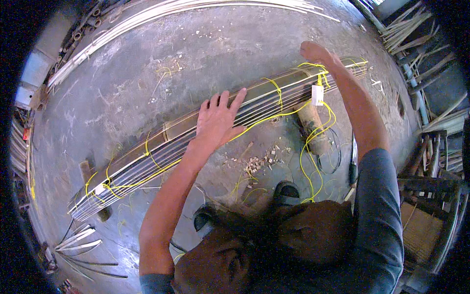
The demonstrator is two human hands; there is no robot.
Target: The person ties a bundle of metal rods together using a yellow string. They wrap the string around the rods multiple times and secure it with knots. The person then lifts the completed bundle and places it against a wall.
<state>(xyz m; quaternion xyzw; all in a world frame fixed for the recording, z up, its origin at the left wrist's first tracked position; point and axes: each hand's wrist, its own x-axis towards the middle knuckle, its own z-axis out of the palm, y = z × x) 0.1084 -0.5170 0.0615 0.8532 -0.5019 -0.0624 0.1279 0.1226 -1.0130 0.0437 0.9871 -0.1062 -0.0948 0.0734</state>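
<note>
A long bundle of thin strips [178, 139] runs from lower left to upper right, tied round in several places with yellow cord [277, 89]. My left hand [219, 120] lies across its middle, fingers spread and palm down. Beyond the far edge near the right end, my right hand [318, 51] is closed, and what its fingers hold is hidden. A yellow cord loop [313, 65] passes round the bundle just below that hand. Beneath it hangs a white tag [317, 95], and loose cord [309, 147] trails down to the floor.
A log [313, 130] props the bundle's right part; a wooden support [87, 172] lies under its left. Wood chips [262, 160] litter the concrete floor. Loose strips [81, 240] lie at lower left. Long pale strips [196, 6] line the far side, and a wooden chair-like frame [426, 215] stands right.
</note>
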